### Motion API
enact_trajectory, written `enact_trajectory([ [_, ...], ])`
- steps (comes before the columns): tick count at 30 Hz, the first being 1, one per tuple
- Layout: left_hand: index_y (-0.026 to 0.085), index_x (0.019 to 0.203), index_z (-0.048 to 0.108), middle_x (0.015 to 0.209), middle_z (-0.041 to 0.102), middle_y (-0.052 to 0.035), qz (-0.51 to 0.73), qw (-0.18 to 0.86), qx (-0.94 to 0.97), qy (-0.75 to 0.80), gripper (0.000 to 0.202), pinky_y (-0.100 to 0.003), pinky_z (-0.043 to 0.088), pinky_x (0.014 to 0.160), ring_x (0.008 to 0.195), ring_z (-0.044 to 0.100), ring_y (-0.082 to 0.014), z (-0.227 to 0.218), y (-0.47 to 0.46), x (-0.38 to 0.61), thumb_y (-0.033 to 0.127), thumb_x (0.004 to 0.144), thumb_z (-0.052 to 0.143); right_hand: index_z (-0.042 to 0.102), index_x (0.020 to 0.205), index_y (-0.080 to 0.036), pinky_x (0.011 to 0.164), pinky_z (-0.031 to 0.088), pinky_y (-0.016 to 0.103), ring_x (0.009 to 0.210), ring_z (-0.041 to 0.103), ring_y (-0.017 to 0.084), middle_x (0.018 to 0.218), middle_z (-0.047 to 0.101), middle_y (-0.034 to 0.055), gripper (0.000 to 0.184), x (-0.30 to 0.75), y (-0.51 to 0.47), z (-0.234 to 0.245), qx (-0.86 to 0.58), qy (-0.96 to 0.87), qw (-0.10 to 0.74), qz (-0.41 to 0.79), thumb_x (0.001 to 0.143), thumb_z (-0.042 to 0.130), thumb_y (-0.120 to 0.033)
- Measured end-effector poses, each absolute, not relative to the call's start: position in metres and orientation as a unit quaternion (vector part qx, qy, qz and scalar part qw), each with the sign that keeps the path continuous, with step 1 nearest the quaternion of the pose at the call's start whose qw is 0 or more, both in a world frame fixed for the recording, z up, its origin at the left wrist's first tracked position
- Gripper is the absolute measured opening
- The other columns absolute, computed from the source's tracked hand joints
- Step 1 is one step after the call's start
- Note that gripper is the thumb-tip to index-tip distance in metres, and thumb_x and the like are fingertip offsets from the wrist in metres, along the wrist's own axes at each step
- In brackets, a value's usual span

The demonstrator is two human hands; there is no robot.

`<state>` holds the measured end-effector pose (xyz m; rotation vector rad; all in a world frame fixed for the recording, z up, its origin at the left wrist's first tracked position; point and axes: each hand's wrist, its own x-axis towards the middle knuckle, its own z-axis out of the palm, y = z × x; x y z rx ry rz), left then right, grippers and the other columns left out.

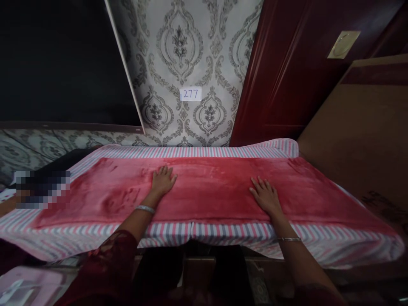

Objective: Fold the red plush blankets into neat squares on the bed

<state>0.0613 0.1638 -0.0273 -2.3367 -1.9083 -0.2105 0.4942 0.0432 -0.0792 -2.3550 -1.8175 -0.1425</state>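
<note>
A red plush cloth [207,195], perhaps a blanket or large towel, is spread lengthwise over a table covered by a striped tablecloth [178,233]. On the left half of the red cloth my left hand [162,180] lies flat, fingers apart. My right hand [266,195] rests palm down on its right half, fingers also spread. Neither hand grips anything. Brushed marks and slight ripples show in the pile, mostly at the left. Each of my wrists wears a silver bangle.
A large dark TV screen [63,63] stands behind at left. Patterned wallpaper with a paper label "277" [190,94] and a dark red door [274,72] are behind. A large cardboard box [360,127] borders the right side. Another person's forearm [8,205] reaches in at left.
</note>
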Motion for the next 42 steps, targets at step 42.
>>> enact_trajectory([
  [42,0.027,0.160,0.036,0.169,0.029,-0.0094,-0.049,-0.050,-0.893,-0.445,0.065,-0.061,0.017,0.126,0.157,0.023,-0.0323,-0.038,0.244,0.225,0.057,0.103,0.029,0.046,0.156,-0.028,0.118,0.032,0.057,0.150,0.034,0.029,0.164,0.041,0.0065,0.057,0.488,0.096,-0.086,-0.772,-0.625,0.095,-0.067,0.104,0.025,-0.042],
])
